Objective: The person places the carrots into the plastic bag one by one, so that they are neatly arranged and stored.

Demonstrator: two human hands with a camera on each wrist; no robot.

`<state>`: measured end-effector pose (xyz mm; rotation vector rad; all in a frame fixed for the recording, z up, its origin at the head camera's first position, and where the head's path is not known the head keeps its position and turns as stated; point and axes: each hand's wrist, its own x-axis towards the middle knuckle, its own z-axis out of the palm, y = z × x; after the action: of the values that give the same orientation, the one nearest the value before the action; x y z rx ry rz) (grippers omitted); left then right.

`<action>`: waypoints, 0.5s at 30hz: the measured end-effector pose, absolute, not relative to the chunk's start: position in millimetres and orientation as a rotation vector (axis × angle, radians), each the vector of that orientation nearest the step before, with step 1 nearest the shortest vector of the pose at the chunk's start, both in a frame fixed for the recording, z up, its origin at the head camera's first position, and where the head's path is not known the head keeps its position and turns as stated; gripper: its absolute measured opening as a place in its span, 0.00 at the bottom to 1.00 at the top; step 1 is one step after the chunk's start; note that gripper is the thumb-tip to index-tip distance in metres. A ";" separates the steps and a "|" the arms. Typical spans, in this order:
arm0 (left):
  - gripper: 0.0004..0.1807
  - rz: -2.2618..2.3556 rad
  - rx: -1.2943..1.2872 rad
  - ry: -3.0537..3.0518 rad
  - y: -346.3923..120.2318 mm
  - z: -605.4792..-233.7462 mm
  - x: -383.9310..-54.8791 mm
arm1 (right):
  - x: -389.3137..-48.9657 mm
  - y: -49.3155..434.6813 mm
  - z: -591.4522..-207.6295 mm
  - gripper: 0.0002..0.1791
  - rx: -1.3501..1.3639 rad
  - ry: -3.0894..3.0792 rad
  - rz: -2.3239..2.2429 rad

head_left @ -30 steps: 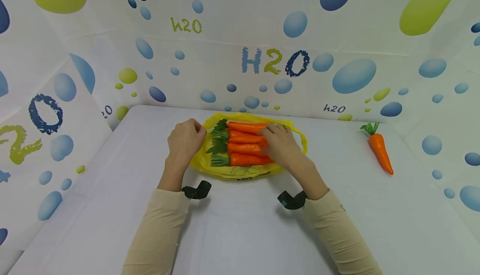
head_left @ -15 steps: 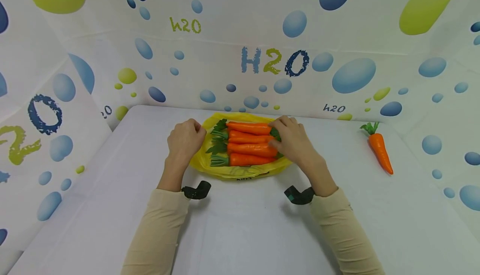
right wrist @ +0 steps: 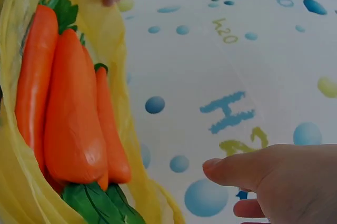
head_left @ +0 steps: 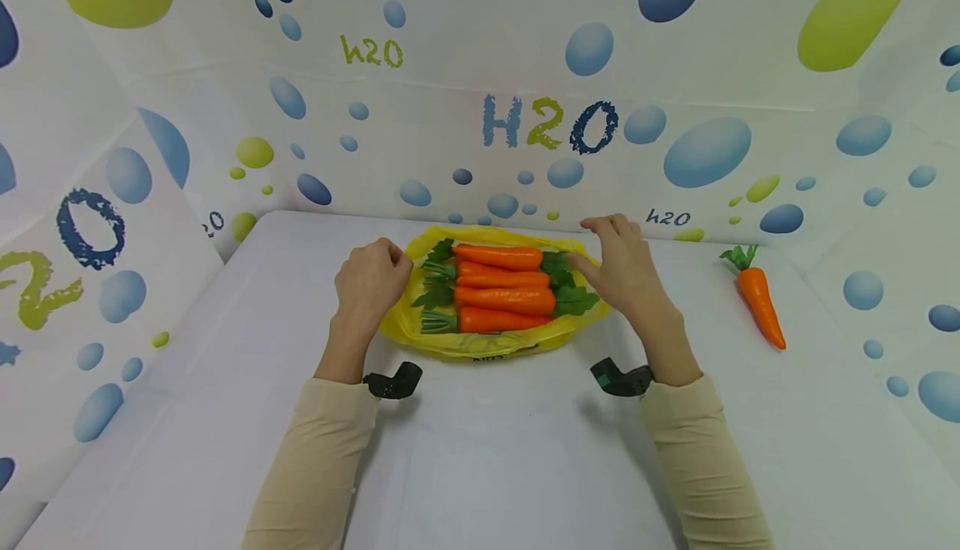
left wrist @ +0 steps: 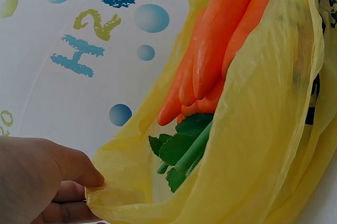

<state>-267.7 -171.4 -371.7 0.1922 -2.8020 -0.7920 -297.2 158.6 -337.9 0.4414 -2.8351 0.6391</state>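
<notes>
Several orange carrots (head_left: 504, 298) with green tops lie side by side in a yellow plastic bag (head_left: 450, 347) in the head view. At the bag's left end, my left hand (head_left: 371, 282) pinches its edge between thumb and fingers, which the left wrist view shows closely. My right hand (head_left: 628, 271) is just beyond the bag's right end, thumb and fingers spread apart and holding nothing. In the right wrist view, the right hand (right wrist: 289, 182) is apart from the carrots (right wrist: 76, 113). The lower carrots in the bag are partly hidden.
A single carrot (head_left: 761, 304) with a green top lies on the white table (head_left: 480, 467) at the far right. Behind the table hangs a white backdrop (head_left: 450, 117) with blue and green drops. Each wrist carries a black camera.
My right hand has moved off the carrots to the right, its fingers spreading, and the green tops at that end now show. The left hand and bag stay nearly still.
</notes>
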 end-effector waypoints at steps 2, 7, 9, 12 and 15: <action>0.18 -0.788 0.192 -2.804 -171.4 -371.6 -267.8 | -299.0 165.0 -338.4 0.31 0.403 -2.803 0.656; 0.18 -0.793 0.185 -2.808 -171.2 -370.6 -267.6 | -303.6 181.7 -340.3 0.30 0.331 -2.715 0.675; 0.18 -0.795 0.184 -2.809 -171.2 -370.4 -267.4 | -305.8 188.3 -341.4 0.30 0.290 -2.695 0.678; 0.18 -0.792 0.187 -2.815 -171.3 -370.4 -267.1 | -308.4 197.5 -342.6 0.30 0.208 -2.682 0.677; 0.18 -0.791 0.194 -2.820 -171.4 -370.4 -267.3 | -310.2 206.2 -342.7 0.31 0.125 -2.667 0.681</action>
<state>-267.3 -171.4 -370.4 0.1936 -2.8202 -0.7912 -310.2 206.2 -342.7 0.1250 -2.6673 0.6806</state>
